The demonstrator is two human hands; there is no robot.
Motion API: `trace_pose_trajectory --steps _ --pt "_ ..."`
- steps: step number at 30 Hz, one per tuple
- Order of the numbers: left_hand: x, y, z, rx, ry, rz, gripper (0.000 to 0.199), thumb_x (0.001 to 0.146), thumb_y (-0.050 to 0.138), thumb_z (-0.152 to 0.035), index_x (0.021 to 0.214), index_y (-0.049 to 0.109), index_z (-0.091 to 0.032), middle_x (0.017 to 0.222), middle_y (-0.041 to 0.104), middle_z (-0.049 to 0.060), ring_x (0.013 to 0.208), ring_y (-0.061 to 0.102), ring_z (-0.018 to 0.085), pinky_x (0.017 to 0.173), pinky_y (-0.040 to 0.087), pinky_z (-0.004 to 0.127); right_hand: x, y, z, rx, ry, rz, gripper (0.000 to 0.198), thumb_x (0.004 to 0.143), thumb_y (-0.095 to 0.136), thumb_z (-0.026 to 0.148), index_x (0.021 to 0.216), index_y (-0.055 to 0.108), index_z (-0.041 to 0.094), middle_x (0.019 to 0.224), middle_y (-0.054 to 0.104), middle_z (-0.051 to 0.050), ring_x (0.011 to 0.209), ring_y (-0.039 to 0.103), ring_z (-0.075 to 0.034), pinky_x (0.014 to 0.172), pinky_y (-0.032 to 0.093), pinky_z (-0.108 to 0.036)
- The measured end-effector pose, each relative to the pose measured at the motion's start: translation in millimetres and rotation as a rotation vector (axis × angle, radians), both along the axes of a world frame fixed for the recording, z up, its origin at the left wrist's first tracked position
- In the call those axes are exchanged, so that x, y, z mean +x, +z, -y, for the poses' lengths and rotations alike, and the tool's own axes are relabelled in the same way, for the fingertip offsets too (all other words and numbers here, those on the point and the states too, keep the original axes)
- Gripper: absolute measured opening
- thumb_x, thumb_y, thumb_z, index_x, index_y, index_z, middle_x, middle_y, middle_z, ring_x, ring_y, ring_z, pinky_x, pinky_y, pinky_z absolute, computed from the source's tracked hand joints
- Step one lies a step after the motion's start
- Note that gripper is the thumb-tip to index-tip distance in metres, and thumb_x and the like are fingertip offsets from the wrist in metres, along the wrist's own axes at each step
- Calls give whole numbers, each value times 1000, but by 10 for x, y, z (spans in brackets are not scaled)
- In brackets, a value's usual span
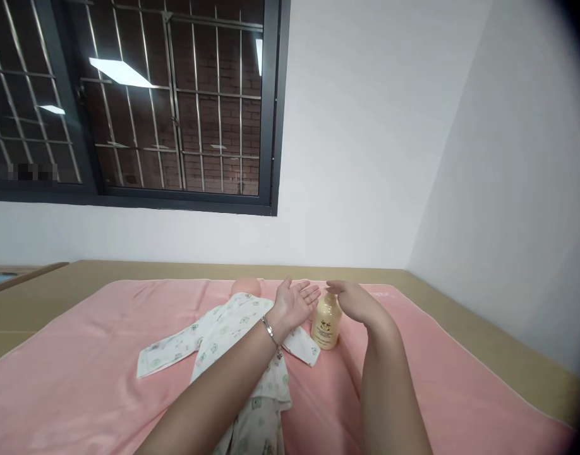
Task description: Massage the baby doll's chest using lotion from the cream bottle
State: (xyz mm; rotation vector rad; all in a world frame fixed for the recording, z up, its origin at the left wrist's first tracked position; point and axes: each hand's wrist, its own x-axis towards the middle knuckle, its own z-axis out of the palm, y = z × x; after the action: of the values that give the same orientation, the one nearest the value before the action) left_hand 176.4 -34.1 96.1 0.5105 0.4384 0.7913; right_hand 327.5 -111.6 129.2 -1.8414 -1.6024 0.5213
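My left hand [296, 304] is held palm up with its fingers stretched out, just left of the bottle's top; nothing I can make out lies on the palm. A bracelet circles that wrist. My right hand [359, 302] is bent over the top of a pale yellow lotion bottle [326, 325], its fingers extended flat and hiding the cap or pump. The bottle stands upright. Beside it lies a doll in white patterned baby clothes [214, 335], sleeves spread out. Its bald head [246, 287] shows at the far end, and my left forearm crosses in front of the body.
A pink sheet [105, 354] covers most of the wooden tabletop [76, 284] and is creased in places. Behind the table is a white wall [347, 158], with a dark-framed barred window [176, 114] at upper left. Another wall closes in on the right.
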Motion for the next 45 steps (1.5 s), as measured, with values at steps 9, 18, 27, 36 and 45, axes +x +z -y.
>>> trace_pose_trajectory --steps 9,18,27,36,45 --pt "90 -43 22 3 -65 -55 64 95 24 -52 141 33 -9 148 37 19 135 40 25 93 49 38 -14 3 -156 -41 -138 200 52 85 38 16 136 49 9 136 54 -12 127 49 -22 99 39 -28" --pt "-200 -86 137 -29 -157 3 68 91 32 -54 140 34 -7 146 38 23 134 41 30 96 47 44 -26 -61 -247 -67 -229 296 34 87 46 32 109 67 17 115 67 -12 106 61 -26 81 44 -32" --pt "-1079 114 568 -156 -54 52 58 90 41 -40 139 37 -8 141 46 20 129 47 32 99 47 43 -20 -115 -336 -93 -237 329 24 85 48 30 88 69 19 98 70 -11 94 63 -24 73 42 -29" --pt "-1560 361 737 -153 77 105 54 88 43 -30 137 38 -8 139 49 18 127 50 28 100 45 40 -89 -193 -284 -78 -219 347 29 87 42 30 79 67 18 91 71 -10 91 65 -23 75 44 -30" --pt "-1948 555 823 -59 149 129 47 91 34 -30 135 42 -14 143 46 14 135 41 21 101 43 39 -614 -189 -176 24 -304 289 57 83 36 17 139 45 9 134 54 -18 126 50 -28 97 42 -38"
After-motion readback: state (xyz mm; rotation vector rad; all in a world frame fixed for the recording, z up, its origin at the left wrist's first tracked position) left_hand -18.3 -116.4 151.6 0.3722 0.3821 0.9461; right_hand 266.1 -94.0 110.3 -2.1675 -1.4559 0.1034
